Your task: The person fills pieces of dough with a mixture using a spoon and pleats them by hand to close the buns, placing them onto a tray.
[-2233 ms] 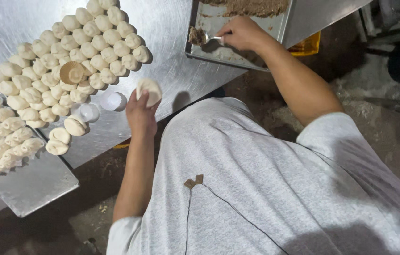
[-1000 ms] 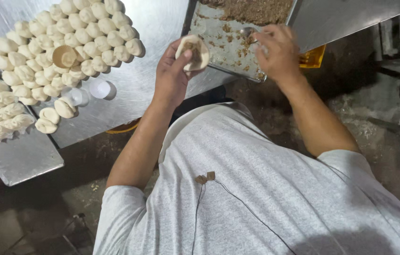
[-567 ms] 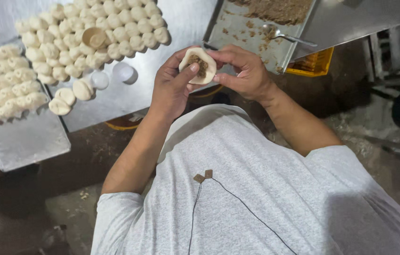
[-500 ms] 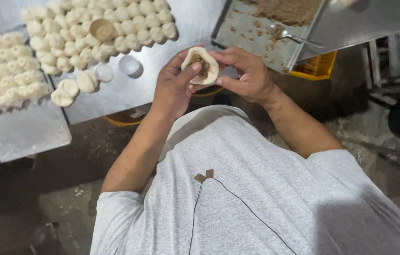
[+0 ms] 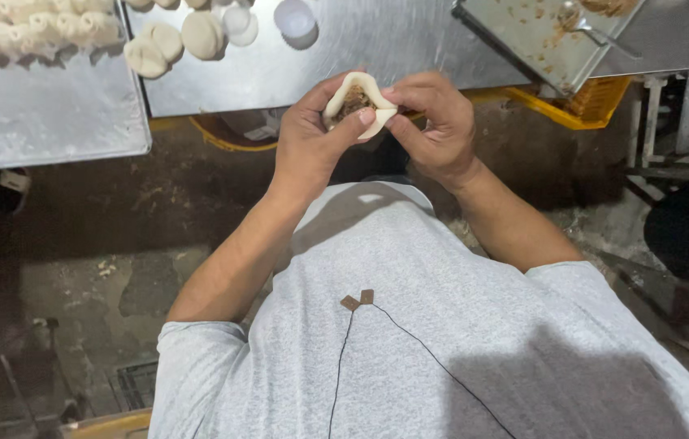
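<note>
- Left hand [image 5: 308, 142] grip cups dumpling [image 5: 358, 102]; right hand [image 5: 434, 122] fingertips pinch its edge, just off table [image 5: 377, 49] edge.
- Filling partly hidden by wrapper.
- Tray [image 5: 539, 32], dough pieces [image 5: 174, 41] cut off at top.

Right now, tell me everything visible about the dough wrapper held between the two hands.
The dough wrapper is a pale, soft-looking round of dough, folded up into a cup with its top edge open. Brown, crumbly filling sits inside. It is held in the air just in front of the steel table's edge, not resting on it. The left hand cradles it, thumb across its near side, while the right hand's fingertips pinch its right edge.
</note>
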